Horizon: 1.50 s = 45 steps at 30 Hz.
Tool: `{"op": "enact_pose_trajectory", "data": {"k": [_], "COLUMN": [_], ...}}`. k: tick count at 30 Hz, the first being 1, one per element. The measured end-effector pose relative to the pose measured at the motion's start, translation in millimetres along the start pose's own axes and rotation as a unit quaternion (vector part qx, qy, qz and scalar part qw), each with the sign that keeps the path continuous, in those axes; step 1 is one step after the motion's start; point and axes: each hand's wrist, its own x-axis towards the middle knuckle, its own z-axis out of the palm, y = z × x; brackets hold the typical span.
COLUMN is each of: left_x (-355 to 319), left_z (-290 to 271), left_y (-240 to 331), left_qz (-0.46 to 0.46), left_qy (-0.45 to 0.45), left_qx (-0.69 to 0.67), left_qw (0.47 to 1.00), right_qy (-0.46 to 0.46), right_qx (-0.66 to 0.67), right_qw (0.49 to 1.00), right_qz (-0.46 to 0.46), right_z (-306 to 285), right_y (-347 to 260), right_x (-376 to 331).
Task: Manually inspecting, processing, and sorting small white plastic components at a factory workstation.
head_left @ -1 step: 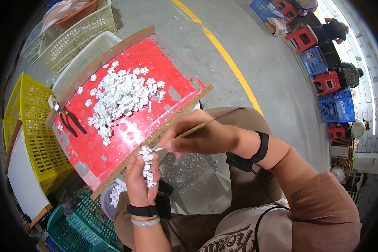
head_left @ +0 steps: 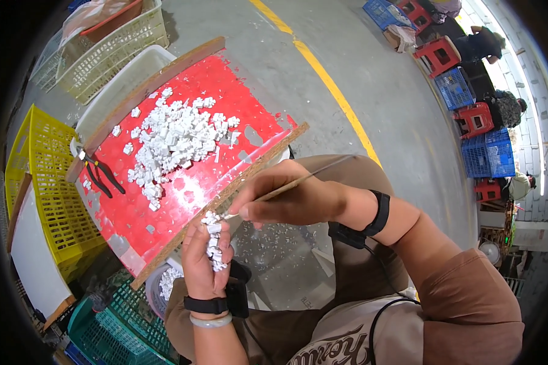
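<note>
My left hand (head_left: 196, 261) is cupped, palm up, around several small white knobbly pieces (head_left: 214, 243) at the near edge of a red-topped board. My right hand (head_left: 298, 201) pinches a slim, stick-like tool (head_left: 289, 185) with a tan shaft. Its pale tip touches or nearly touches the uppermost piece by my left fingertips; the exact contact is too small to tell. Beyond both hands, a heap of similar white pieces (head_left: 173, 137) lies on the red board (head_left: 240, 91). Pliers with black and yellow handles (head_left: 105, 176) rest at the board's left side.
Wooden strips (head_left: 274, 141) edge the board. A yellow crate (head_left: 61, 201) and a green basket (head_left: 131, 322) stand to the left, a cream crate (head_left: 119, 55) at the far left. A tub of white pieces (head_left: 169, 280) sits below the board. Other people work far right among red stools (head_left: 437, 56).
The back end of the tool in my right hand has shifted very slightly. My left hand and the pieces in it stay in place.
</note>
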Motion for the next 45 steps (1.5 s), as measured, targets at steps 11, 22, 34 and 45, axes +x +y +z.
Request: {"op": "enact_pose_trajectory", "data": {"k": [11,22,34,45], "left_x": [0,11,-17,-25], "left_z": [1,27,16,-10], "left_y": [-5,3,1,-7], "left_qz": [0.020,-0.003,-0.033,-0.064], "left_qy": [0.023,0.025,0.097,-0.042], "left_qx": [0.042,0.015,0.119,0.139], "left_qw": [0.999,1.000,0.988,0.987], "right_qy": [-0.025,-0.018,0.074,-0.138], "right_qx": [-0.162,-0.085,0.022,0.018], "right_qw": [0.972,0.994,0.997,0.938], "right_qz": [-0.170,-0.066,-0.019,-0.317], "right_z": [8,-11,31,70], "right_y": [11,-18,-15,-205], "right_x": [-1,-8,-34,-208]}}
